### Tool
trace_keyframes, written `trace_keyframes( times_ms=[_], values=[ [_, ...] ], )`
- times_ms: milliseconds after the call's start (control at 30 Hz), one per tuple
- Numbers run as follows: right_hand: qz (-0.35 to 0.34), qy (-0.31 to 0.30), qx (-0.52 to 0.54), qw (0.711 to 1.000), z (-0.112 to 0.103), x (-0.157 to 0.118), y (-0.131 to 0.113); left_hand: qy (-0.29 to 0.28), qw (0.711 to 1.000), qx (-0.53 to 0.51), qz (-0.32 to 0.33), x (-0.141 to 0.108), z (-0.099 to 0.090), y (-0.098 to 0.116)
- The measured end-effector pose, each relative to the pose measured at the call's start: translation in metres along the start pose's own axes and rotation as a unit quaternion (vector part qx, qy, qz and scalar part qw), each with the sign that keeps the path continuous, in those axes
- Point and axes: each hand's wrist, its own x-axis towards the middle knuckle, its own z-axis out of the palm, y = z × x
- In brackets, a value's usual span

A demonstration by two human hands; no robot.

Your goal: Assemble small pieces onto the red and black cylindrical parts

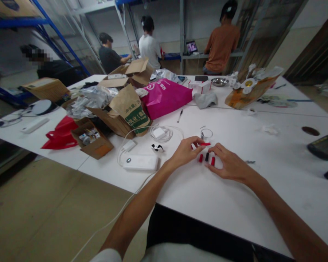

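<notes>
A small, slim red piece (pixel 206 144) is pinched between the left hand's (pixel 188 150) thumb and fingers, above the white bench (pixel 191 211). Just below it stand a short black cylinder (pixel 207 157) and two short red cylinders (pixel 213 161), the right hand (pixel 229 162) curved beside them with thumb and forefinger parted; whether it touches any, I cannot tell. Beyond the hands sits a clear round container (pixel 207 134), with a white rectangular power bank (pixel 140 162) to the left.
</notes>
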Motion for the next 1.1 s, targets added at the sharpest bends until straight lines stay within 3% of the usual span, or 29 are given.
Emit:
trace_keyframes(
  times_ms=[167, 467, 633, 800, 933, 1100],
  values=[
    [0.024, -0.028, 0.0, 0.999, -0.022, -0.022, 0.014, 0.008, 1.0, 0.017, -0.016, 0.002, 0.003, -0.01],
    [0.032, -0.029, 0.008, 0.999, -0.018, -0.027, 0.019, 0.001, 0.998, 0.049, -0.029, 0.001, 0.002, -0.009],
    [0.036, 0.058, 0.072, 0.995, -0.022, -0.024, 0.022, -0.015, 0.999, 0.037, 0.0, 0.001, 0.002, -0.003],
    [0.068, 0.171, 0.187, 0.965, -0.014, -0.018, 0.017, -0.003, 0.999, -0.012, 0.053, 0.001, 0.005, -0.002],
    [0.09, 0.217, 0.269, 0.934, -0.006, -0.018, 0.014, 0.027, 0.997, -0.011, 0.071, 0.001, 0.006, -0.004],
    [0.1, 0.236, 0.287, 0.923, -0.004, -0.019, 0.011, 0.043, 0.996, 0.007, 0.083, 0.001, 0.007, -0.003]
  ],
)
